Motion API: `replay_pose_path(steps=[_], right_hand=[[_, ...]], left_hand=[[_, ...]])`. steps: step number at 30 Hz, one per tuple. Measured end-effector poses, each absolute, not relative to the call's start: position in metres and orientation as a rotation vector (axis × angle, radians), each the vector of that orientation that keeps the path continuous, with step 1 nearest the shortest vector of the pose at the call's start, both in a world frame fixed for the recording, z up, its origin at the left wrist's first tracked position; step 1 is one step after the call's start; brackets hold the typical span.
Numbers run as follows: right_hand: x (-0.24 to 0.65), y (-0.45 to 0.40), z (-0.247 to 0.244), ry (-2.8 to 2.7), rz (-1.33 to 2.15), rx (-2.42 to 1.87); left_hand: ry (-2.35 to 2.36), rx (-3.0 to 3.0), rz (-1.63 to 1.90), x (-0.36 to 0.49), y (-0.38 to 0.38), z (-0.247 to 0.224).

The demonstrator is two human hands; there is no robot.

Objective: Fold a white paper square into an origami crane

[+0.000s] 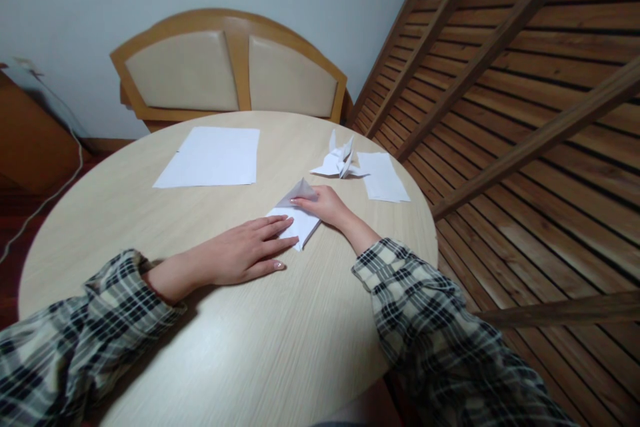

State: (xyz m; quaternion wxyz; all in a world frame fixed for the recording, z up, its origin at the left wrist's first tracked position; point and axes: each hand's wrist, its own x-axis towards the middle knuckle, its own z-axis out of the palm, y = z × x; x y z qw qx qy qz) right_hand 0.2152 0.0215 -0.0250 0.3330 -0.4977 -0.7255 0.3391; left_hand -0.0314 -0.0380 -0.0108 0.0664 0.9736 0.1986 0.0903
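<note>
Folded paper (304,219), white, one: laid on the table (225,347), inward from the right edge, a raised flap (300,192) turned towards the far edge. Left hand (245,247): laid flat, fingers extended and slightly parted, nothing grasped; fingertips rested on the paper's left part, apparently so that it is kept from sliding. Right hand (327,205): narrow grip, flap held under the thumb at the paper's far right side, seemingly for control of the fold. Main body of the paper: situated between the hands, nearer the near edge than the pinch. Folded paper figures (341,161): set beyond the right hand, beside smaller sheets (385,177) at the right edge. Larger sheets (213,157): laid flat near the far edge, leftward, perhaps kept aside from the folding.
</note>
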Motion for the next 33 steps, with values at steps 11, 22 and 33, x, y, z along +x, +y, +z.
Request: replay_pose_path(steps=[11, 22, 33], right_hand=[[0.214, 0.021, -0.025, -1.850, 0.937, -1.264], [0.214, 0.021, -0.025, -1.863, 0.913, -1.277], [0.210, 0.019, -0.023, -1.833, 0.814, -1.334]], left_hand=[[0.536, 2.862, 0.304, -0.032, -0.040, -0.005], [0.550, 2.844, 0.334, -0.033, -0.037, -0.006], [0.810, 2.860, 0.322, -0.035, -0.027, -0.015]])
